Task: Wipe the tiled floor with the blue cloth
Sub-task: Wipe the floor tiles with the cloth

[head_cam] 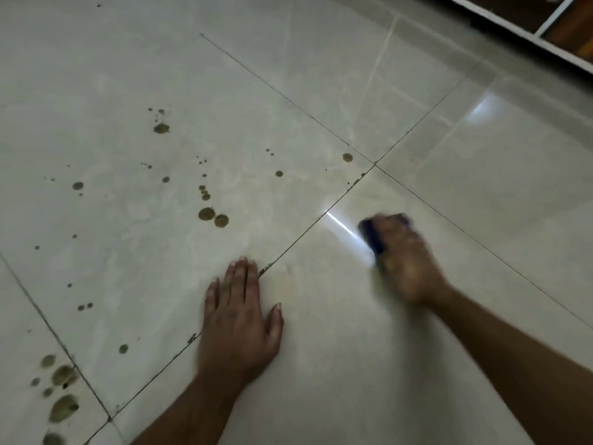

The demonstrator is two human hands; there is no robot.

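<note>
The pale glossy tiled floor (449, 194) fills the view, crossed by dark grout lines. My right hand (406, 258) is blurred with motion and grips the bunched blue cloth (372, 237), pressing it on the tile right of the diagonal grout line. Only the cloth's dark blue edge shows past my fingers. My left hand (239, 319) lies flat on the floor with straight fingers, its fingertips near the grout line, left of the cloth. Brown-green stains (213, 216) dot the tile to the left of both hands.
Larger muddy blotches (62, 393) sit at the lower left near a grout crossing. A white-framed wooden edge (545, 30) runs along the top right corner. Bright light reflections (484, 107) glare on the tiles at the right.
</note>
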